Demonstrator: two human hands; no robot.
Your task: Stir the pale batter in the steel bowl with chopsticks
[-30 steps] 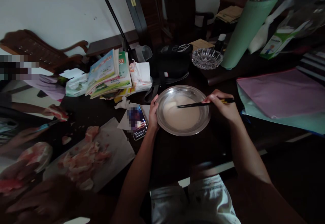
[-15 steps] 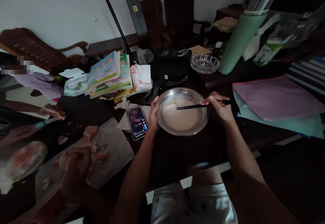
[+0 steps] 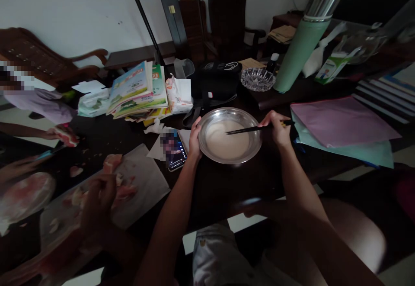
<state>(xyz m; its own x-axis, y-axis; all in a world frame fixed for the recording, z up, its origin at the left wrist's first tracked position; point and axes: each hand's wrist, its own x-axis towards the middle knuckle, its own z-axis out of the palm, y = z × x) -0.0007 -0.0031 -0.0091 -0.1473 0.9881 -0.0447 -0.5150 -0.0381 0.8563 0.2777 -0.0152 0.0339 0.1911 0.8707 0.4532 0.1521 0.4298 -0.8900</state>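
A wide stainless steel bowl point(image 3: 256, 147) rests on the dark table, holding a milky off-white liquid point(image 3: 228, 145). My left hand point(image 3: 195, 139) grips its left rim, thumb near the top edge. In my right hand point(image 3: 277, 128) is a pair of dark chopsticks point(image 3: 244, 130), held almost level over the right rim with the tips in the liquid. The tips lie close together near the bowl's middle. Just left of my left hand, a phone point(image 3: 177, 154) with a lit screen lies on white paper.
At left, other people's hands point(image 3: 97, 199) handle reddish pieces point(image 3: 125, 191) on a pale sheet point(image 3: 145, 178); one holds a knife. Behind the bowl are books point(image 3: 132, 87), a tissue pack point(image 3: 180, 95), a black bag point(image 3: 217, 85) and a glass ashtray point(image 3: 257, 79). A green flask point(image 3: 300, 52) and folders point(image 3: 343, 121) stand rightward.
The chopstick tips have shifted slightly rightward within the liquid. My right leg has swung out to the right. The whole view has moved a little; my left hand keeps its hold on the bowl.
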